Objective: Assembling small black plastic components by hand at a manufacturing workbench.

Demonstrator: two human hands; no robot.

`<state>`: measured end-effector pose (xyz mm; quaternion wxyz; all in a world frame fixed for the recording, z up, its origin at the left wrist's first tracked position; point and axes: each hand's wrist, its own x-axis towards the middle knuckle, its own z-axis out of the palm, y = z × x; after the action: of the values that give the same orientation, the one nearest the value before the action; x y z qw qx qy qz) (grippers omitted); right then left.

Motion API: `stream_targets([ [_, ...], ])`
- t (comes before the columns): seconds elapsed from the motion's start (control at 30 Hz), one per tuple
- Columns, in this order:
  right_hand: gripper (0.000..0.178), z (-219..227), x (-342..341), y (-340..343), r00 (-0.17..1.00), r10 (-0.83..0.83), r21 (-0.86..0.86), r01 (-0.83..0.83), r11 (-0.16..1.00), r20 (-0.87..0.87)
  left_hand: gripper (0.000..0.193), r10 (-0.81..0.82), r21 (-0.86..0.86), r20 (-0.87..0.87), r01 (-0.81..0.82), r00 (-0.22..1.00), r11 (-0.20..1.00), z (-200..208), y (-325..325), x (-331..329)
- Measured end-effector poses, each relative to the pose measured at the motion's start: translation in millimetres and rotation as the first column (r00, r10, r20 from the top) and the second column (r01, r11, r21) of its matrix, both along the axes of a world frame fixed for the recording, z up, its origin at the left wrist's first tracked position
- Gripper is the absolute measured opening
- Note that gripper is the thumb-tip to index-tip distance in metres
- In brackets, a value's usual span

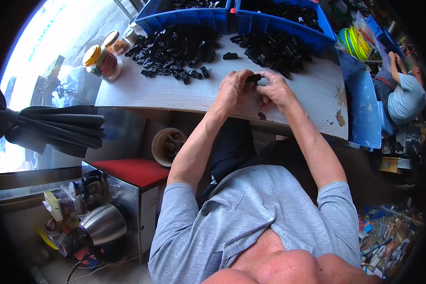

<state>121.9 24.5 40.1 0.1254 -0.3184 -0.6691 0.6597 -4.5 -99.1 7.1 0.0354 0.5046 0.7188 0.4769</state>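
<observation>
Between my two hands, just above the near part of the white table (pixel 175 97), is a small black plastic part (pixel 253 78). My left hand (pixel 233 90) has its fingers closed on one end of it. From the other side my right hand (pixel 277 90) grips it, thumb and fingers bent round. The fingers cover most of the part, so its exact kind does not show. Beyond my hands lie two heaps of similar black parts, a left heap (pixel 173 51) and a right heap (pixel 274 51). A single black part (pixel 230 56) rests apart between them.
Two blue bins (pixel 184 21) (pixel 288 26) with black parts stand behind the heaps. Lidded jars (pixel 102 64) sit at the table's left edge. At the right hangs a blue bin (pixel 364 109); beyond it another person (pixel 404 97) works. A red-topped cabinet (pixel 130 171) stands lower left.
</observation>
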Motion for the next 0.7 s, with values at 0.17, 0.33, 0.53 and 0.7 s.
stream_targets([
  [0.17, 0.041, -1, -8, 3, 0.984, 0.100, 0.022, -0.104, 0.994, 0.149, 0.031, -0.003, 0.073, -0.197, 0.017, 0.980, 0.997, -6, -7, -2],
  [0.33, 0.041, 6, -12, 0, 0.968, 0.105, 0.106, -0.132, 0.986, 0.228, 0.031, 0.000, 0.069, -0.225, 0.016, 0.974, 0.998, -4, -16, -1],
  [0.53, 0.043, 15, -17, -5, 0.955, 0.122, 0.155, -0.169, 0.973, 0.272, 0.031, 0.017, 0.111, -0.136, -0.002, 0.991, 0.994, -5, -19, 0],
  [0.7, 0.040, 19, -22, -6, 0.921, 0.119, 0.208, -0.207, 0.956, 0.370, 0.030, 0.074, 0.138, -0.169, -0.050, 0.983, 0.989, -5, -25, -4],
])
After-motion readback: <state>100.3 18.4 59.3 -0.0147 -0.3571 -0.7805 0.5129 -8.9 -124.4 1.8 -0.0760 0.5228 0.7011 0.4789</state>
